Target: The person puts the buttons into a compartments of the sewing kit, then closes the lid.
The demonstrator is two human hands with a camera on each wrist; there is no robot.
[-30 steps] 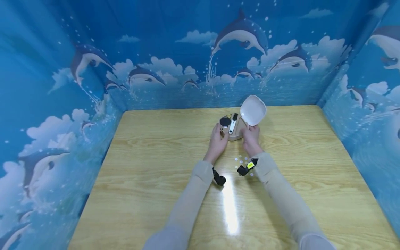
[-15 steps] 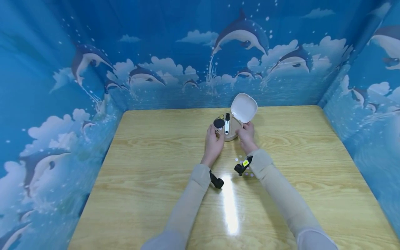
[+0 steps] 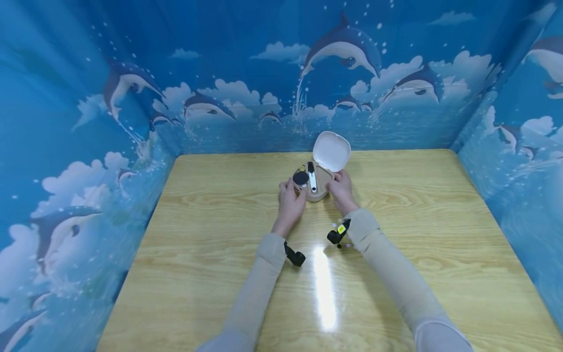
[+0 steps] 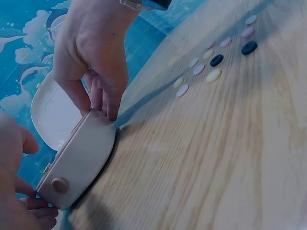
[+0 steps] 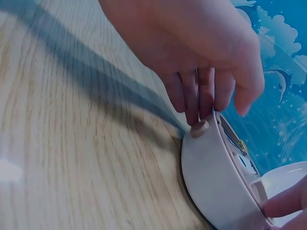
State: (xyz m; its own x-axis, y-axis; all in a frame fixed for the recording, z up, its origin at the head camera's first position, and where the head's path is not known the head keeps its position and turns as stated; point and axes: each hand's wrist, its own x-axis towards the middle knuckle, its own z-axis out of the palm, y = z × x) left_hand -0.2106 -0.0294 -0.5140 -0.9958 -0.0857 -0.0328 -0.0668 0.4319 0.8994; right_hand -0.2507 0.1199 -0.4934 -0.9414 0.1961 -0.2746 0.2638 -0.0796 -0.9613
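A beige box [image 3: 316, 197] with an opened white lid [image 3: 332, 151] stands near the table's back edge. Inside it lie a round black piece [image 3: 301, 178], a slim white tool with a black end [image 3: 312, 178] and a small gold-coloured item [image 3: 302, 168]. My left hand [image 3: 290, 204] holds the box's left side; its fingers press the outer wall beside a round knob [image 4: 60, 186], with the thumb off the wall in the left wrist view. On the right side, my right hand [image 3: 342, 190] pinches the rim between thumb and fingers, close to the lid.
Several small round discs, white, pink, yellow and black [image 4: 216, 60], lie scattered on the wooden table [image 3: 211, 234], partly under my right wrist. Black wrist cameras [image 3: 295, 258] stick out inward from both sleeves. A blue dolphin-print curtain [image 3: 246, 117] encloses the back and sides.
The box, with its lid open, has shifted to the left along the back of the table. Both hands have moved left with it, keeping their hold.
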